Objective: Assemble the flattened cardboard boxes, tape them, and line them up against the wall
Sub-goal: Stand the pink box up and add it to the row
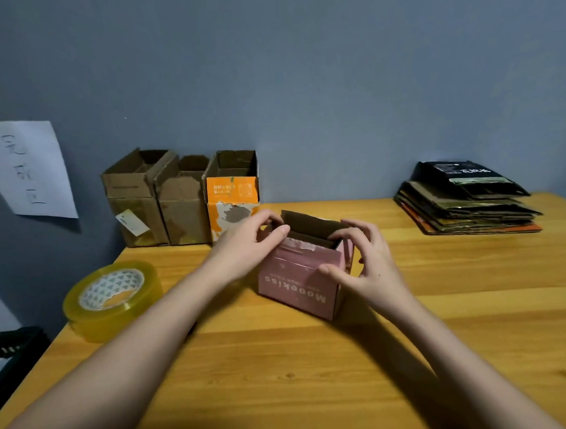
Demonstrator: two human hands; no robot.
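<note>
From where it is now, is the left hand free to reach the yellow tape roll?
Probably yes: the yellow tape roll lies on the left hand's side with bare table between, though that hand must first release the pink cardboard box.

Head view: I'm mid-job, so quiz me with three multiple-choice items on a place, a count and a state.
1. Where does the tape roll lie?
A. on the flat stack
B. on the table, left of the pink box
C. inside a box

2. How many assembled boxes stand at the wall?
A. one
B. three
C. five

3. How is the pink box?
A. flattened
B. taped shut
C. upright, top open, both hands on it

Key: 1 B, it sits on the wood beside the left forearm. 2 B, two brown boxes and an orange one. 3 C, the left hand and right hand grip its upper edges.
</note>
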